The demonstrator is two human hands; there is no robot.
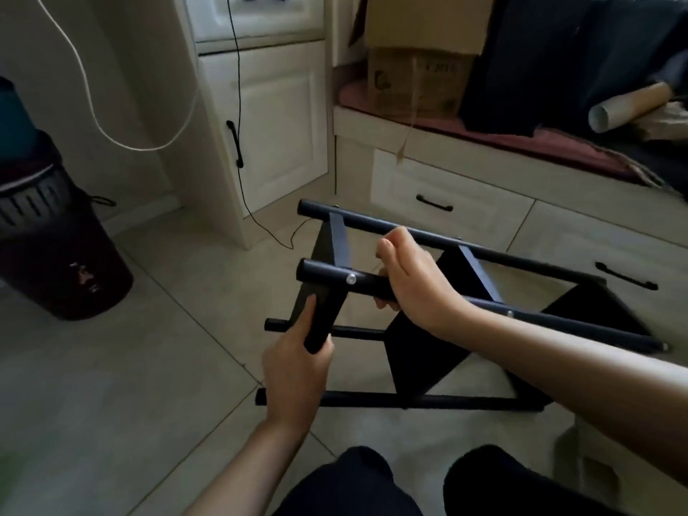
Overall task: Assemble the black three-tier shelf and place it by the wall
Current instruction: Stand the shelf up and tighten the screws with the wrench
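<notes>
The black three-tier shelf (420, 351) lies on its side on the tiled floor, its round posts pointing left and right. Three black boards sit between the posts. My left hand (294, 363) grips the lower edge of the leftmost board (327, 255), index finger stretched along its face. My right hand (409, 281) is curled round the near upper post (324, 275), just right of a silver screw head (350, 279). The far upper post (521, 256) runs behind that hand. Two lower posts lie near the floor.
A dark ribbed bin (56, 255) stands at the left. White cabinets (275, 135) and drawers (450, 206) line the back, with a black cable and a white cord hanging. Cardboard boxes (420, 80) and a paper tube sit on the bench. My knees are at the bottom.
</notes>
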